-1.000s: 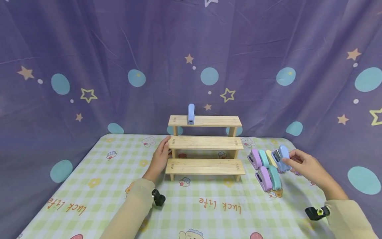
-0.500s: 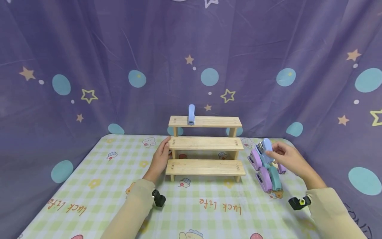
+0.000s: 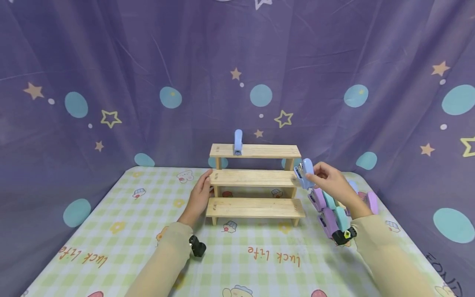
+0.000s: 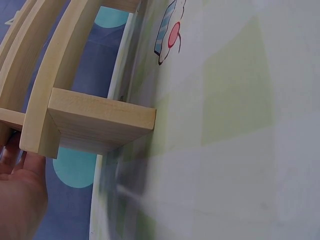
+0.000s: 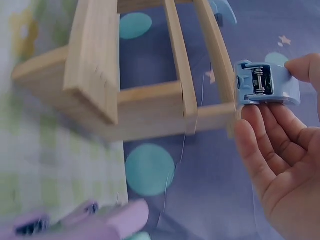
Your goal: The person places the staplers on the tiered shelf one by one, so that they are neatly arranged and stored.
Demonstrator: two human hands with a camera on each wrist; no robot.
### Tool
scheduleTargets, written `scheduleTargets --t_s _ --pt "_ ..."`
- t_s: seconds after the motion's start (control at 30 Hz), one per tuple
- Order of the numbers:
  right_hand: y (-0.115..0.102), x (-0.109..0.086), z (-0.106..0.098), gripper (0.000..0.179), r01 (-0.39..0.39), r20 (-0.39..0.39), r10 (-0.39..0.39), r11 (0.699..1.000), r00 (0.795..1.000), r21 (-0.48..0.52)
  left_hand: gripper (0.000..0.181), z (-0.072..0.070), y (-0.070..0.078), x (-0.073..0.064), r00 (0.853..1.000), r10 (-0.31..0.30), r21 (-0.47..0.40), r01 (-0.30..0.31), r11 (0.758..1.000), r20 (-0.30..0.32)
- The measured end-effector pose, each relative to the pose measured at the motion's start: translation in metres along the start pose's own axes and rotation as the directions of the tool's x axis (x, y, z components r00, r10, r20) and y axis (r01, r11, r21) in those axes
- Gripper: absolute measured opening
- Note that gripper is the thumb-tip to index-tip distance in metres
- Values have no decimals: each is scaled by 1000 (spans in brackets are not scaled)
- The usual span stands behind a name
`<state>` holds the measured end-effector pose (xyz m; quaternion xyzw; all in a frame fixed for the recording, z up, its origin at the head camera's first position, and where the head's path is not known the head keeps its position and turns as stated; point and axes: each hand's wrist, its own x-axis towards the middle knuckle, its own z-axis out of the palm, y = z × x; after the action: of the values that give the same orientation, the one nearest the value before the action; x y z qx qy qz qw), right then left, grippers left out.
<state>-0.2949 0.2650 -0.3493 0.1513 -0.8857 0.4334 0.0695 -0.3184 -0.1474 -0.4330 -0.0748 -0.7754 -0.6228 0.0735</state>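
My right hand point(image 3: 332, 181) pinches a light blue stapler point(image 3: 305, 174) between thumb and fingers. It is raised beside the right end of the middle tier of a three-tier wooden display stand point(image 3: 256, 177). The right wrist view shows the metal spring in the stapler's point(image 5: 260, 82) blue body. At the stand's left end, my left hand point(image 3: 198, 196) grips the middle tier; the left wrist view has its fingers point(image 4: 34, 164) partly hidden behind the wood. Another blue stapler point(image 3: 238, 142) stands on the top tier, left of its middle.
Several staplers lie on the table right of the stand, among them a purple stapler point(image 3: 328, 220) and a teal stapler point(image 3: 341, 218), partly covered by my right arm. A checked cloth point(image 3: 148, 264) covers the table. Behind it hangs a purple curtain point(image 3: 200, 53).
My right hand has carried the blue stapler leftward and up from the group of staplers to the stand's right end. The left hand and the stand stay where they were.
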Motion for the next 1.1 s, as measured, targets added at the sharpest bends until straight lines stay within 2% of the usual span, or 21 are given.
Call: scheduleTargets --t_s 0.2,0.37,0.5,0.63,0.73,0.97,1.1 --pt "-16 18 12 41 -11 -19 11 1000 1000 15 48 0 -1 0 999 42 -17 -43 999 -22" --pt "-29 33 20 45 -1 -34 2 1000 999 15 48 -1 1 -1 1000 28 -23 -28 999 -10" --pt "-40 42 26 44 13 -40 -12 1000 999 6 48 -2 17 -7 1000 7 -42 -6 999 10" --pt "-51 53 33 45 27 -54 -27 1000 998 6 47 -3 37 -15 1000 -5 -21 5 1000 19" --pt "-59 62 37 46 35 -52 -34 999 998 13 47 -3 38 -15 1000 -6 -5 6 1000 18" --pt "-76 79 44 48 26 -44 -24 999 999 38 47 -2 7 -1 1000 -13 -16 13 1000 -6" --pt "-82 89 47 46 8 -37 -4 996 999 92 47 -1 1 1 1000 1 -16 -1 1000 -14"
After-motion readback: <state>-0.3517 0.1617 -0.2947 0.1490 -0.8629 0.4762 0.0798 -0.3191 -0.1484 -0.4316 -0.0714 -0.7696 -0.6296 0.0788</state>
